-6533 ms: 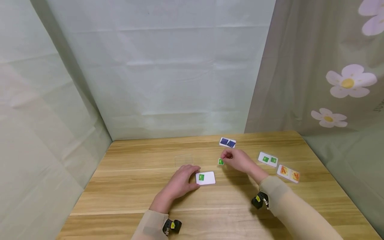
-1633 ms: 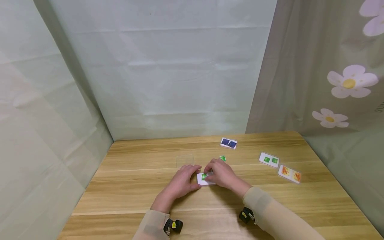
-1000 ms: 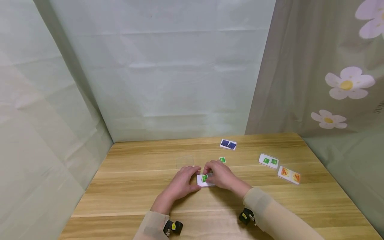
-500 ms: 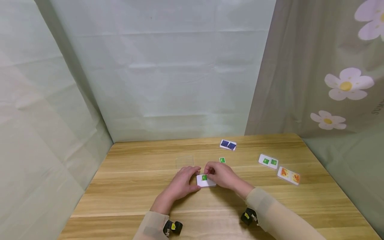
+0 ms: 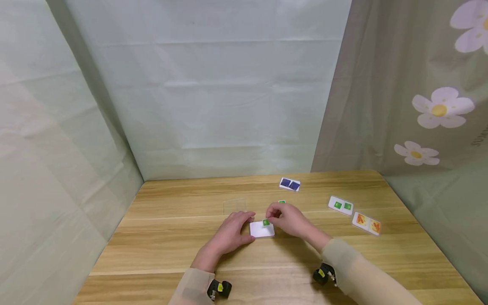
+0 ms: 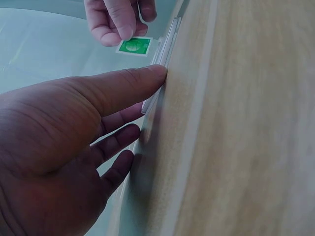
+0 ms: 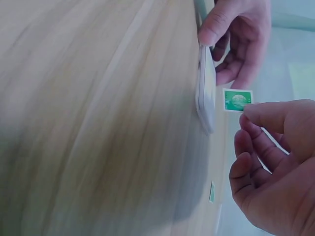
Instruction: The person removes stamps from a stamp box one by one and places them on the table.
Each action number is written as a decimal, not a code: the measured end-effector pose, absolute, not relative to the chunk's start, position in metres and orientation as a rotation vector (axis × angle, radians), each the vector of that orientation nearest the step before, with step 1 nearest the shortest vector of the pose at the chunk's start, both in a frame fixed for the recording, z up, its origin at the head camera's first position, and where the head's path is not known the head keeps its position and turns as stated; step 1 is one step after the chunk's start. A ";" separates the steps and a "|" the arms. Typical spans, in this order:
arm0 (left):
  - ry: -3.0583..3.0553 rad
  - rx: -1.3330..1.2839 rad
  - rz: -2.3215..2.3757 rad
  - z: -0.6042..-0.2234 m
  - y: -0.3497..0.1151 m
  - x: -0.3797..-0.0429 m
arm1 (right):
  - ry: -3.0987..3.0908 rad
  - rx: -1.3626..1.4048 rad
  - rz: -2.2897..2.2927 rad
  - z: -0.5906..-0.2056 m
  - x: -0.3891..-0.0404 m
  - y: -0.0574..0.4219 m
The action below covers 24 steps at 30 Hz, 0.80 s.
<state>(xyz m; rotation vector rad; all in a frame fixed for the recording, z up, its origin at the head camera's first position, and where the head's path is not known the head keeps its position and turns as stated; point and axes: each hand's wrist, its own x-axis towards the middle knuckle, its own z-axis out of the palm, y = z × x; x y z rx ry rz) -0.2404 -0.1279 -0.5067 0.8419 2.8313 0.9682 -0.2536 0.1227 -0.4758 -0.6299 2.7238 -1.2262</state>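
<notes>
A small green square picture card (image 7: 237,100) with a white border is pinched by one corner between the thumb and index finger of my right hand (image 5: 287,219). It is raised just over the right half of a thick white rectangular card case (image 5: 261,230), whose visible top is plain white. My left hand (image 5: 230,233) holds the case at its left end, thumb (image 6: 147,73) on the near edge and index finger at the far edge. Beyond my right hand, a second green square card (image 5: 281,202) lies on the table, partly hidden by that hand.
A clear plastic sheet (image 5: 234,206) lies behind my left hand. Farther back is a white card with two dark blue squares (image 5: 289,184). At right lie one with two green squares (image 5: 341,205) and one with orange pictures (image 5: 366,223).
My right hand set one green square card on the table, then came to the white case. It has since lifted another green card off it, up and rightward. The left hand stays.
</notes>
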 end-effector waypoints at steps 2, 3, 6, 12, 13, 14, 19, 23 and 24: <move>2.835 0.845 0.962 -0.507 -0.128 -0.241 | 2.719 -0.619 -1.249 -0.476 -0.254 0.127; 2.838 0.846 0.959 -0.506 -0.128 -0.241 | 2.719 -0.604 -1.262 -0.476 -0.255 0.129; 2.840 0.842 0.960 -0.507 -0.127 -0.242 | 2.723 -0.544 -1.310 -0.476 -0.258 0.137; 2.841 0.836 0.956 -0.507 -0.125 -0.243 | 2.731 -0.446 -1.363 -0.470 -0.264 0.154; 2.843 0.839 0.953 -0.508 -0.125 -0.243 | 2.734 -0.433 -1.363 -0.469 -0.265 0.156; 2.844 0.842 0.952 -0.507 -0.125 -0.242 | 2.740 -0.425 -1.357 -0.468 -0.267 0.159; 2.844 0.845 0.945 -0.508 -0.125 -0.242 | 2.785 -0.368 -1.313 -0.463 -0.273 0.170; 2.845 0.836 0.939 -0.509 -0.126 -0.242 | 2.823 -0.331 -1.264 -0.463 -0.280 0.178; 2.845 0.836 0.939 -0.509 -0.126 -0.242 | 2.836 -0.330 -1.244 -0.463 -0.282 0.179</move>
